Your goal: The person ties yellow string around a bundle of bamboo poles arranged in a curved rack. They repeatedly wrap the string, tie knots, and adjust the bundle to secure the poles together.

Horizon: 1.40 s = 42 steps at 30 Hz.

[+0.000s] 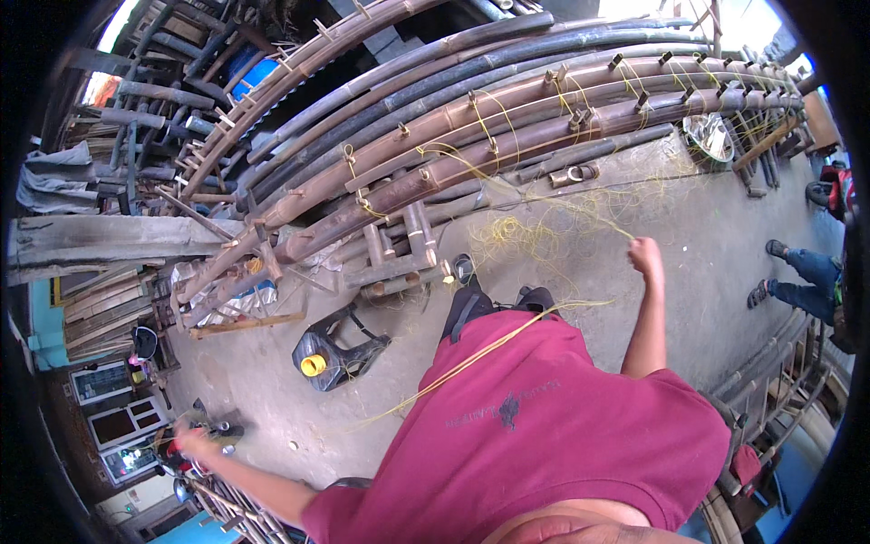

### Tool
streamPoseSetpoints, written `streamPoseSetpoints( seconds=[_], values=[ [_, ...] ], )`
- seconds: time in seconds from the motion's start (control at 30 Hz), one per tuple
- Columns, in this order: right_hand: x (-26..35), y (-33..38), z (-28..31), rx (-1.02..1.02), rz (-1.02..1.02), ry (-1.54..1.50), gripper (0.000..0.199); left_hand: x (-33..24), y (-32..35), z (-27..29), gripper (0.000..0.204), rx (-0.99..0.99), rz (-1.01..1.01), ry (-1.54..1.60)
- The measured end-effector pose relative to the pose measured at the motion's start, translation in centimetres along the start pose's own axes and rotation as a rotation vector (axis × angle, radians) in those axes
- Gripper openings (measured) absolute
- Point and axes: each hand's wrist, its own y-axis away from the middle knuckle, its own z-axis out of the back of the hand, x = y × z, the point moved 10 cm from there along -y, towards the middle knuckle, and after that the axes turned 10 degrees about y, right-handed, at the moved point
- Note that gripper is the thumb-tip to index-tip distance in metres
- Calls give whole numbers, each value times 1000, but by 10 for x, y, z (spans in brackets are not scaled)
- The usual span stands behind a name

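Note:
My right hand (645,257) is raised out to the right, its fingers closed on thin yellow cord (603,218). That cord runs up and left toward the split bamboo poles (435,179), where more of it is looped around short pegs. My left hand (192,442) is stretched far to the lower left and smeared by motion, so its fingers do not show clearly. Several yellow strands (471,361) cross in front of my maroon shirt, slanting down toward that side. Loose yellow cord (521,238) lies tangled on the floor beyond my feet.
A black jerrycan with a yellow cap (313,365) stands left of my legs, near cut bamboo pieces (390,270). A basin (708,140) sits by the poles at the far right. Another person's legs (802,272) show at right. Planks (104,313) are stacked at left.

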Motion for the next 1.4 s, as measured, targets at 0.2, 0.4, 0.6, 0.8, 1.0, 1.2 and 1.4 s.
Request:
streamPoseSetpoints(
  seconds=[0.2,0.4,0.6,0.8,1.0,1.2,1.4],
  values=[
    [367,97,8,-88,796,-86,46,120,393,-379,75,1684,-220,-1012],
    [515,109,-12,-256,820,83,43,-95,533,-584,44,1453,-748,43],
    [542,89,-56,-95,862,228,28,-85,563,-674,34,1521,-861,-206],
    [586,93,-63,35,1193,264,24,-72,566,-682,24,1518,-795,-187],
    [602,60,-52,-15,1040,291,24,-72,558,-691,33,1566,-545,-180],
    [593,70,-26,84,1159,-209,18,-57,554,-706,29,1605,-357,-226],
    [562,65,-40,-108,892,23,25,-40,556,-715,26,1663,-211,-94]
  ],
)
